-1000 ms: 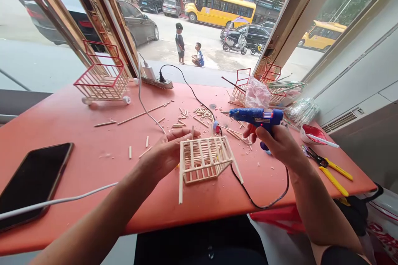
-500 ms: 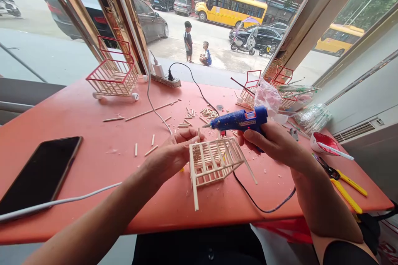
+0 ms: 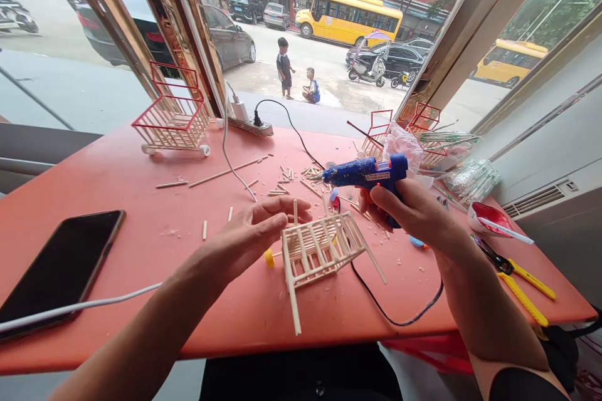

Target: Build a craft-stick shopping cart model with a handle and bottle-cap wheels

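Observation:
My right hand grips a blue hot glue gun, its nozzle pointing left above the scattered sticks. Near the front middle of the table is a small wooden-stick cart frame, tilted, with slatted sides and longer sticks poking out at its corners. Beside its left end, my left hand is open, fingers stretched behind an upright stick; whether they touch it I cannot tell. A yellow wheel-like piece shows under that hand.
Finished-looking stick carts with red rims, one at the back left, stand near the window. Cut sticks lie mid-table. A phone is at left; yellow-handled pliers and a red-lined bowl are at right. The gun's black cord loops in front.
My left fingers have loosened from the upright stick and spread apart. The cart frame has tipped and shifted slightly left. The glue gun has moved slightly right, away from the stick.

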`<state>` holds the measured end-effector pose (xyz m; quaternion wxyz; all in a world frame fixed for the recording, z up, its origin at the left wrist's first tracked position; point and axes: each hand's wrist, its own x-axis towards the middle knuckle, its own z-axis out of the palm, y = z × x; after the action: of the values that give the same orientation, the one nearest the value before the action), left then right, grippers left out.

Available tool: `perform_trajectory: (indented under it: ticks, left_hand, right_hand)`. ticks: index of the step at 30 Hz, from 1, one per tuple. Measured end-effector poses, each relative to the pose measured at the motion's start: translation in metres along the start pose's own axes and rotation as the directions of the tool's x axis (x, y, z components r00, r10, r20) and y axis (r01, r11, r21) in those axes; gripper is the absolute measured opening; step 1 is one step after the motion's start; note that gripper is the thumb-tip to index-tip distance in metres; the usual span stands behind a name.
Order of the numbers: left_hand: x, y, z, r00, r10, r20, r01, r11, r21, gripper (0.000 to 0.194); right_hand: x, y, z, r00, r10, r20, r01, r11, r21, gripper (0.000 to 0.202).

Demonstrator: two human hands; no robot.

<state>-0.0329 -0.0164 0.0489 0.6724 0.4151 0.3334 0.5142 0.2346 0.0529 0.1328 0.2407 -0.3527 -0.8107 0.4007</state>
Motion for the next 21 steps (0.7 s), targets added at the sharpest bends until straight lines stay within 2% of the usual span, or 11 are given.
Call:
perform_trajectory:
  ticks: [3, 6, 8, 11, 14, 19, 21]
  left_hand:
    - [-0.003, 0.004, -0.002, 0.999, -0.028, 0.016, 0.027, 0.997, 0.073, 0.057]
    - [-0.006, 0.007, -0.003, 0.998, -0.062, 0.025, 0.058, 0.987, 0.152, 0.07]
    - [-0.007, 0.009, -0.003, 0.998, -0.061, -0.025, 0.065, 0.976, 0.206, 0.069]
    - [-0.009, 0.013, -0.003, 0.993, -0.036, -0.11, 0.063, 0.966, 0.25, 0.064]
    - [-0.01, 0.015, -0.002, 0.989, -0.021, -0.143, 0.058, 0.964, 0.261, 0.06]
    - [-0.009, 0.015, -0.003, 0.988, 0.022, -0.152, 0.027, 0.949, 0.313, 0.052]
    - [-0.007, 0.012, -0.003, 0.993, 0.013, -0.121, 0.021, 0.962, 0.271, 0.047]
  right_hand:
    - [-0.004, 0.012, 0.013, 0.994, -0.024, -0.111, 0.037, 0.993, 0.113, 0.054]
    - [-0.005, 0.019, 0.026, 0.977, -0.051, -0.207, 0.072, 0.992, 0.099, 0.051]
    - [-0.004, 0.021, 0.032, 0.969, -0.043, -0.242, 0.068, 0.993, 0.097, 0.05]
    - [-0.003, 0.022, 0.038, 0.965, -0.012, -0.263, 0.056, 0.986, 0.16, 0.051]
    - [-0.003, 0.022, 0.04, 0.962, 0.022, -0.274, 0.036, 0.978, 0.204, 0.052]
    - [-0.012, 0.015, 0.042, 0.963, 0.036, -0.266, 0.032, 0.969, 0.247, 0.05]
    - [-0.017, 0.011, 0.043, 0.957, 0.007, -0.289, 0.063, 0.971, 0.231, 0.047]
